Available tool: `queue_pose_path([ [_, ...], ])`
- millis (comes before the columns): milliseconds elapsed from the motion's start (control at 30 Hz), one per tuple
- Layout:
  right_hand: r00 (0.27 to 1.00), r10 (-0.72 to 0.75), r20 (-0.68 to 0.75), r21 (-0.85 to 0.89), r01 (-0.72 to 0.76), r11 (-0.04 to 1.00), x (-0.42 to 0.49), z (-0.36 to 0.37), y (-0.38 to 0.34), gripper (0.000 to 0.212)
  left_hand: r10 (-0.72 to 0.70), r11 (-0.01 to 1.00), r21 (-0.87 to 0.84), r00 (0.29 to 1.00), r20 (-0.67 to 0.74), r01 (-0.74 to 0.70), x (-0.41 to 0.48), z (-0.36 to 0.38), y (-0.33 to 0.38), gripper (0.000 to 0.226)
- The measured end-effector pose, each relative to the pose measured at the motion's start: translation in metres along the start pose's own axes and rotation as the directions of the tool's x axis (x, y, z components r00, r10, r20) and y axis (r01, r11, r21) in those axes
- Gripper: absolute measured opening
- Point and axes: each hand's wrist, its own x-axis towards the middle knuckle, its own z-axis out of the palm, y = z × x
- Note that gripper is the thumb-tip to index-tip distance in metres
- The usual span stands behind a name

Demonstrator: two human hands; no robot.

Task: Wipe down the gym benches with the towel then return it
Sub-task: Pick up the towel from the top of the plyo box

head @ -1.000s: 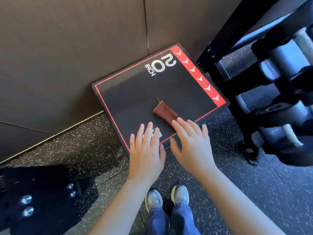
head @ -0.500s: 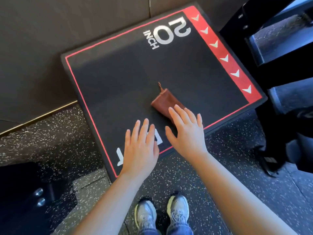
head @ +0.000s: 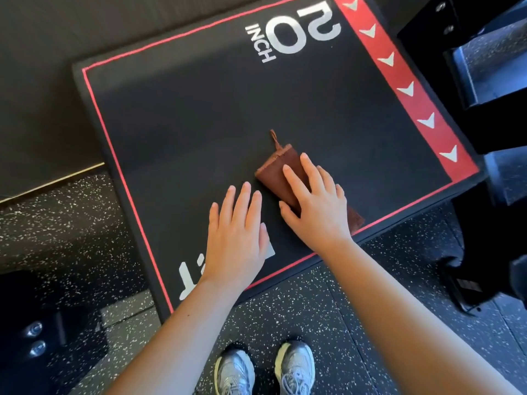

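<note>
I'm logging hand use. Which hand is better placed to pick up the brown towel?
Right, probably. The right hand lies on top of the folded towel, fingers straight across it. The left hand is flat beside it over the black box, not touching the cloth.

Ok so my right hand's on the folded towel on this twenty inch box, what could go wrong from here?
The towel lies close to the near edge of the box, so your right hand pulling toward you could drop it onto the floor. Folded this narrow, it may miss much of the top. Your left hand lies flat in the wiping path.
</note>
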Motion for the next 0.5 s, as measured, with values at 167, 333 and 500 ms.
queue_pose_path([
  [167,1.000,-0.010,-0.023,-0.025,0.009,1.000,-0.0004,0.0020,0.0004,0.054,0.009,1.000,-0.011,1.000,-0.019,-0.009,0.0030,0.0059,0.0000,0.049],
  [333,0.996,-0.010,-0.087,-0.038,0.007,0.999,0.0007,0.0022,0.0008,0.051,-0.013,0.999,-0.030,1.000,-0.015,0.012,0.0046,0.0078,0.0002,0.050],
  [500,0.996,0.012,-0.083,0.052,-0.008,0.999,0.0022,0.0004,0.0011,0.049,-0.034,0.998,-0.057,0.999,0.005,0.035,0.0034,0.0069,0.0023,0.049],
])
